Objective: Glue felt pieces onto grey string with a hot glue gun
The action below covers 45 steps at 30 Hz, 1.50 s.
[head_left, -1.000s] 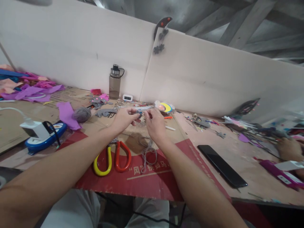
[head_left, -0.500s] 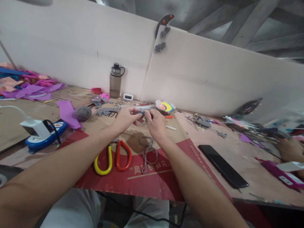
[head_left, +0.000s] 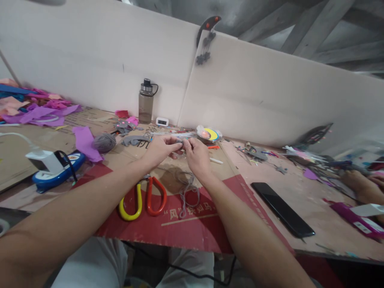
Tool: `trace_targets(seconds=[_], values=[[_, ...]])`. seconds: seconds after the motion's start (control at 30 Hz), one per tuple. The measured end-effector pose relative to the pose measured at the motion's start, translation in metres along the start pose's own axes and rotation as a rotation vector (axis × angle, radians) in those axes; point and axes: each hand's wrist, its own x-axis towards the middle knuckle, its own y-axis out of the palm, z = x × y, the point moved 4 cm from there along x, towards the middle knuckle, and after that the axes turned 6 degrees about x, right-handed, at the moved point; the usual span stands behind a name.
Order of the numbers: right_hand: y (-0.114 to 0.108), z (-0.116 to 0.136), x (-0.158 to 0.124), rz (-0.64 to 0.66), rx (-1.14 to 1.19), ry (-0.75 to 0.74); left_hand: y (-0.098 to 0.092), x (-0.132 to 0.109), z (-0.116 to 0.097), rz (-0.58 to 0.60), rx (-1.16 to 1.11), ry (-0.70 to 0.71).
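Evidently for easy reach, the scissors (head_left: 149, 196) lay with both handles toward the person, on red-printed cardboard (head_left: 195, 236). Loose grey yarn (head_left: 188, 187) lay near them; whether it joined the work could not be told. Beyond, the left hand (head_left: 163, 149) and right hand (head_left: 197, 155) were close together, thumbs and fingers clamped on a small grey piece (head_left: 180, 141) between them, presumably to steady it from both sides. The yarn ball (head_left: 104, 143) rested farther left. Behind, a bottle (head_left: 145, 108) stood upright by the partition (head_left: 255, 80), likely kept back from the work.
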Motion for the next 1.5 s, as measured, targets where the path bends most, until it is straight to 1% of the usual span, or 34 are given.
trace_targets(seconds=[0.13, 0.33, 0.43, 0.53, 0.77, 0.87, 1.03, 1.3, 1.5], values=[[0.001, 0.002, 0.0, 0.009, 0.013, -0.004, 0.0, 0.0, -0.001, -0.013, 0.01, -0.01], [0.004, 0.004, -0.001, 0.057, 0.127, 0.003, -0.002, 0.0, 0.001, -0.072, -0.013, -0.074], [0.005, 0.003, -0.003, 0.038, 0.226, 0.045, -0.003, 0.0, 0.003, -0.105, -0.043, -0.107], [0.006, 0.0, -0.004, 0.017, 0.358, 0.104, -0.004, 0.0, 0.003, -0.121, -0.04, -0.1], [0.006, -0.004, -0.003, 0.004, 0.365, 0.167, -0.003, -0.001, -0.002, -0.087, 0.067, -0.027], [0.003, -0.004, -0.002, -0.02, 0.377, 0.204, -0.001, 0.001, -0.001, -0.038, 0.016, -0.006], [0.002, -0.006, -0.001, -0.034, 0.381, 0.243, 0.001, 0.004, 0.003, -0.008, -0.107, -0.06], [0.007, -0.005, -0.004, -0.009, 0.333, 0.209, 0.0, -0.001, -0.001, -0.037, -0.039, -0.11], [0.013, -0.013, -0.001, 0.065, 0.502, 0.219, -0.001, 0.002, 0.008, -0.043, -0.212, -0.217]])
